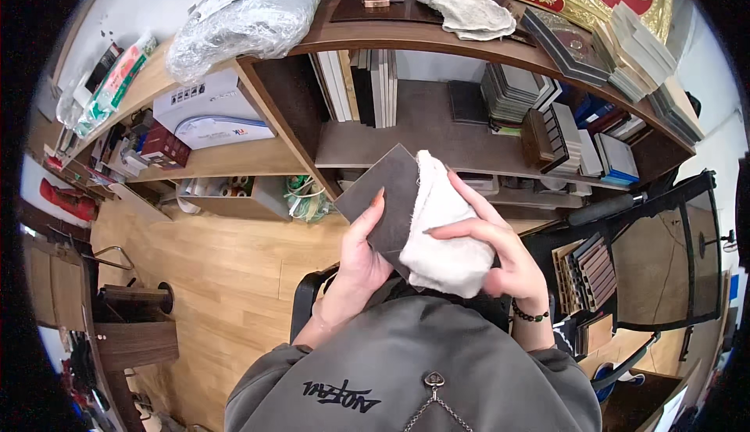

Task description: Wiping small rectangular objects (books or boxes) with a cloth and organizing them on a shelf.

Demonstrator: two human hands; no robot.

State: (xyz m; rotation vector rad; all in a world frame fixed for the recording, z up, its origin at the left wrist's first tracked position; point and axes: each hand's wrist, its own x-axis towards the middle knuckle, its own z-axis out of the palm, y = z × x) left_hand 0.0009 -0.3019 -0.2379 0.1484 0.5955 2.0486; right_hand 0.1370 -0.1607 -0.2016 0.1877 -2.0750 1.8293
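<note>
In front of my chest I hold up a dark grey square tile-like panel (375, 190). My left hand (361, 256) grips its left side, thumb lying on the face and fingers behind it. A folded white cloth (447, 237) covers the right part of the panel. With my right hand (504, 256) I grip the cloth against the panel, fingers bent over it. A dark beaded bracelet (531, 313) circles the right wrist.
A brown shelf unit (414, 112) with sample boards stands ahead. On its top lie a plastic-wrapped bundle (250, 22), another cloth (467, 10) and dark panels (566, 45). To the right stands a mesh-backed chair (656, 260) with a sample rack (586, 276) nearby.
</note>
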